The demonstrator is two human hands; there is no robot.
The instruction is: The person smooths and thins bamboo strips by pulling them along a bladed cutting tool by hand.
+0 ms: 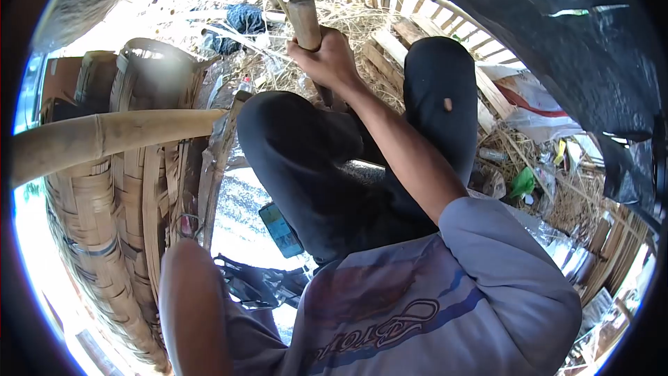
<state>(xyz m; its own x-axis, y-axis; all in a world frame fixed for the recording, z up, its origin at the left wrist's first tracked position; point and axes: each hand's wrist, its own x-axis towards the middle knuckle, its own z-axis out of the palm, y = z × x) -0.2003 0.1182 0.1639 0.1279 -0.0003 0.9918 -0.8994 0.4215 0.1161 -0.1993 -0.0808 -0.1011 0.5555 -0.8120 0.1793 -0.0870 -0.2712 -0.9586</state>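
My right hand is wrapped round a thick round wooden handle, held out in front of my knees. The handle's blunt end points up and away from me. Below my fist something narrow and dark continues down beside my knee, but its lower end is hidden. At the lower left my bent left arm shows, slightly blurred; the left hand itself is out of sight.
Woven bamboo panels and a bamboo pole stand on my left. A phone lies by my leg. Ahead are straw, wood pieces and a dark plastic bag, bounded by a bamboo slat fence. Black sheeting hangs at right.
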